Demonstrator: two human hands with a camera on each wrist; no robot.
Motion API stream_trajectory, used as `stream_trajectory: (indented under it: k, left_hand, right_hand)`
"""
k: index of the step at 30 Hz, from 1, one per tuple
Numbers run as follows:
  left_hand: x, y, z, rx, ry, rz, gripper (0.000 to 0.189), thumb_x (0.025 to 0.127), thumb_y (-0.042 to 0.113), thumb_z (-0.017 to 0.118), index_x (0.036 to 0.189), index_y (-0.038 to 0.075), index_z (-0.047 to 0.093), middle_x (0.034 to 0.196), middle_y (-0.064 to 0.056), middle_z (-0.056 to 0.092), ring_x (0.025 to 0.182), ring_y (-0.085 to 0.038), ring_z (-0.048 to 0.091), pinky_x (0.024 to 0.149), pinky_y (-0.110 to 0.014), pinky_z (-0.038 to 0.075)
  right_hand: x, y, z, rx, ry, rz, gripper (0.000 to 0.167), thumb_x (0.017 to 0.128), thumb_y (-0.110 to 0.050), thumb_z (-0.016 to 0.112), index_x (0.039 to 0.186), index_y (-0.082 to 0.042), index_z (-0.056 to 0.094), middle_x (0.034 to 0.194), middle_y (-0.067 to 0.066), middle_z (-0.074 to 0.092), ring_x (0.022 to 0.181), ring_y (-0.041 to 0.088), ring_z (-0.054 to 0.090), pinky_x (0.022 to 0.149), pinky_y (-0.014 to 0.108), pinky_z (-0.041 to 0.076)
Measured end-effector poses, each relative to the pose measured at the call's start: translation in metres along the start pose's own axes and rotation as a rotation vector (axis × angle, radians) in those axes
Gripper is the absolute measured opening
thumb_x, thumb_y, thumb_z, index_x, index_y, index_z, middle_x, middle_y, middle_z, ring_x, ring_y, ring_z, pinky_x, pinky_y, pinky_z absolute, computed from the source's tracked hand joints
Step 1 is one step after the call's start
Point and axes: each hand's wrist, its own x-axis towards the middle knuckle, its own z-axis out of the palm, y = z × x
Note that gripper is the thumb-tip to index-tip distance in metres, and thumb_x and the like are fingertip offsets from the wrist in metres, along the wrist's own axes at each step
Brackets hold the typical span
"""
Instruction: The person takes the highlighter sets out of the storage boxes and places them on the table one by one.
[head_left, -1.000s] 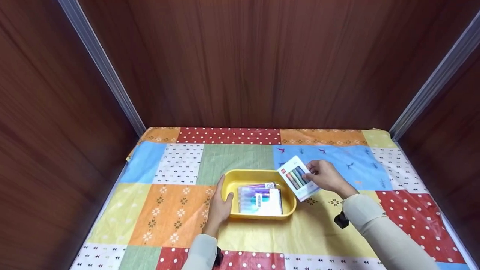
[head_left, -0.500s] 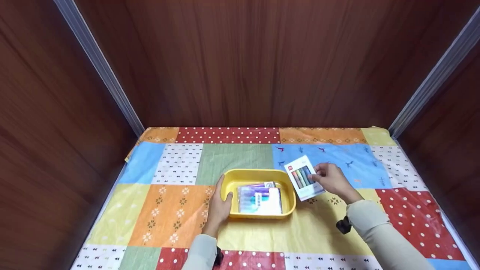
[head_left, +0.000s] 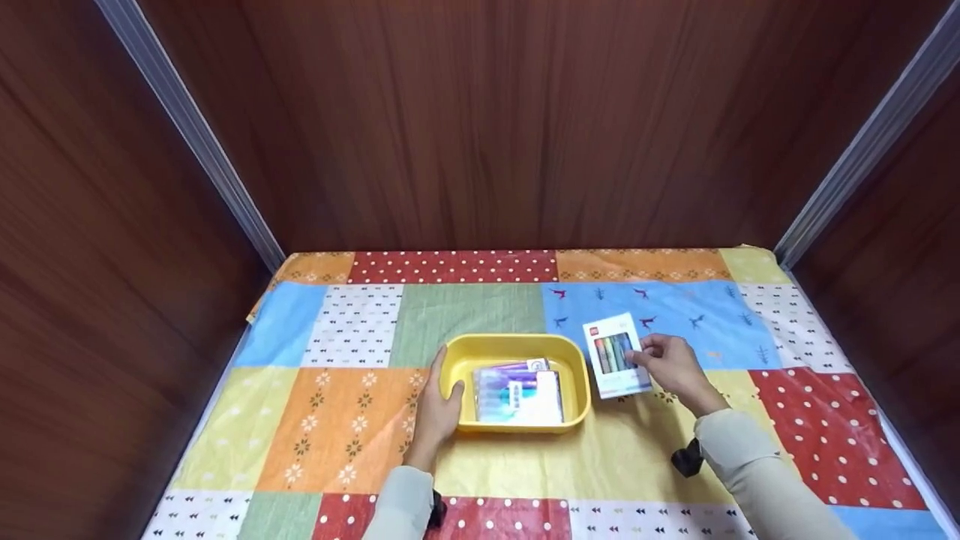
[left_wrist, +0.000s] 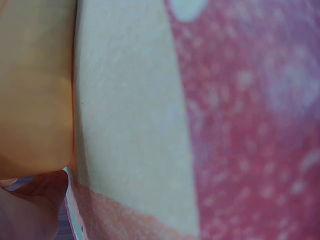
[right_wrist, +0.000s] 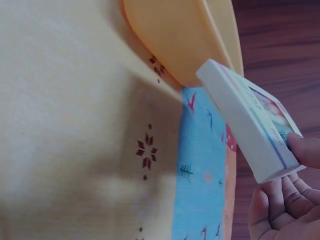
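Note:
My left hand (head_left: 436, 409) grips the left end of a yellow plastic tray (head_left: 517, 429), thumb over the rim and fingers along the outside. In the left wrist view, that hand (left_wrist: 35, 207) shows at the tray's corner (left_wrist: 35, 100). Inside lies a clear pack of purple and teal pens (head_left: 510, 397), partly covering a second purple pack (head_left: 537, 365). With thumb and fingers, my right hand (head_left: 679, 371) pinches a white box of crayons (head_left: 613, 354) by its right side, just right of the tray. The right wrist view shows the box (right_wrist: 247, 125) tilted above the cloth.
A patchwork cloth (head_left: 352, 420) of orange, yellow, blue, green and red squares covers the table. Dark brown wood panels (head_left: 480, 127) rise behind it and on both sides, with metal strips (head_left: 202, 135) at the corners.
My right hand has carried the crayon box a little to the right, away from the tray's rim, and turned it more upright. My left hand keeps its grip on the tray.

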Motion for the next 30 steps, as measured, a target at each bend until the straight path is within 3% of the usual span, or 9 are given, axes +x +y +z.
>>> stream_trajectory:
  k: [8,16,24,30]
  left_hand:
    - [0.000,0.000,0.001,0.004,-0.017,-0.010,0.071,0.097,0.012,0.060,0.159,0.027,0.030,0.165,-0.007,0.035,0.148,-0.039,0.038,0.124,-0.057,0.030]
    - [0.000,0.001,-0.001,-0.002,-0.008,0.004,0.068,0.098,0.013,0.059,0.159,0.022,0.030,0.163,-0.010,0.037,0.148,-0.039,0.038,0.123,-0.057,0.031]
    - [0.002,0.002,0.000,0.010,0.001,0.016,0.068,0.097,0.012,0.059,0.159,0.020,0.031,0.163,-0.012,0.038,0.147,-0.041,0.040,0.123,-0.058,0.030]
    - [0.002,0.004,0.001,0.020,-0.001,-0.014,0.070,0.097,0.012,0.060,0.159,0.025,0.031,0.163,-0.011,0.038,0.146,-0.042,0.040,0.122,-0.059,0.031]
  right_hand:
    - [-0.005,0.008,0.004,0.032,0.007,0.085,0.021,0.094,-0.021,0.068,0.100,-0.001,0.065,0.078,-0.004,0.060,0.074,0.010,0.051,0.061,0.023,0.044]
    - [-0.004,0.013,0.014,0.105,-0.010,0.109,0.017,0.093,-0.017,0.069,0.096,-0.001,0.064,0.073,-0.004,0.056,0.066,0.009,0.049,0.054,0.022,0.043]
    - [-0.004,0.024,0.022,0.106,0.006,0.117,0.015,0.090,-0.014,0.070,0.092,-0.001,0.064,0.072,-0.004,0.058,0.070,0.010,0.052,0.057,0.021,0.045]
    - [-0.006,0.031,0.025,0.101,-0.018,0.151,0.017,0.091,-0.017,0.070,0.093,-0.002,0.064,0.073,-0.003,0.058,0.070,0.010,0.054,0.059,0.022,0.047]
